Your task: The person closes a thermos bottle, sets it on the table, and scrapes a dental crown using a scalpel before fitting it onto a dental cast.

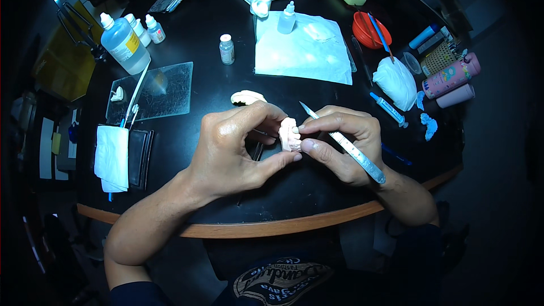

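Note:
Above the front part of the black table, my left hand grips a small pale pink dental cast between thumb and fingers, its row of teeth facing right. My right hand has a silver scalpel tucked across its fingers, the pointed tip slanting up and left, away from the cast. The right thumb and index fingertip touch the cast's teeth. Just beyond my left hand lies another cream-coloured cast piece, partly covered by the hand. A thin dark tool rests on the table under my left hand.
A glass slab lies left, near a large liquid bottle. A small vial stands mid-table. White paper carries a dropper bottle. Right are a red bowl, white cloth, syringe and pink bottle.

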Tool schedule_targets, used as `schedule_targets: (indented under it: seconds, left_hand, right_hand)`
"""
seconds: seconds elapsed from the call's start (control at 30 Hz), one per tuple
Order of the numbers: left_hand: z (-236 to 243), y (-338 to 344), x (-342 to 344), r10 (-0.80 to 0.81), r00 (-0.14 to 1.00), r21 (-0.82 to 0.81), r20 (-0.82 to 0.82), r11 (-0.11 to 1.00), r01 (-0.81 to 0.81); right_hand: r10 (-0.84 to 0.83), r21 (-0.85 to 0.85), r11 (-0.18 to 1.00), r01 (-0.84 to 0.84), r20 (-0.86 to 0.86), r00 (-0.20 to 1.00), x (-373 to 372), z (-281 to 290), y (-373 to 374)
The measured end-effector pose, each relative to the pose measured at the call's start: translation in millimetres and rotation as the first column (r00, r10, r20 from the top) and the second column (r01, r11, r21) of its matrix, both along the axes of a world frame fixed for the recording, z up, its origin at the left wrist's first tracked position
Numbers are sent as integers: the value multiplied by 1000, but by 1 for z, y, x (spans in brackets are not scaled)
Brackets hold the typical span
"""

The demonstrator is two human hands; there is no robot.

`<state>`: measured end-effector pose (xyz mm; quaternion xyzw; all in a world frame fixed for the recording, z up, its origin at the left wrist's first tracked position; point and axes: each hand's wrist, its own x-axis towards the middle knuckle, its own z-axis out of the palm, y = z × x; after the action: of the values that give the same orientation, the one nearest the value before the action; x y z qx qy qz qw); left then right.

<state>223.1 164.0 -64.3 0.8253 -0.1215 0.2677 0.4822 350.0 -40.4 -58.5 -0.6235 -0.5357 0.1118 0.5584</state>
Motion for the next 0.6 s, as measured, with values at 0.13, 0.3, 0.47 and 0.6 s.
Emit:
schedule_targets:
  seconds: [0.13,0.3,0.47,0.6]
  left_hand:
    - [0,1,-1,1,1000,22,7,1000,-1]
    - [-1,3,0,-13,999,51,29,999,11]
    - [-1,4,-1,3,997,175,82,984,-17]
    - [-1,3,-1,3,993,233,121,972,-32]
  right_hand:
    - [0,3,1000,0,11,1000,0,-1,1]
    - [12,-9,1000,-13,-30,999,1,-1,0]
    - [7,-36,999,-12,-133,991,0,-1,0]
    - [-9,-137,990,-30,-272,962,1,2,-4]
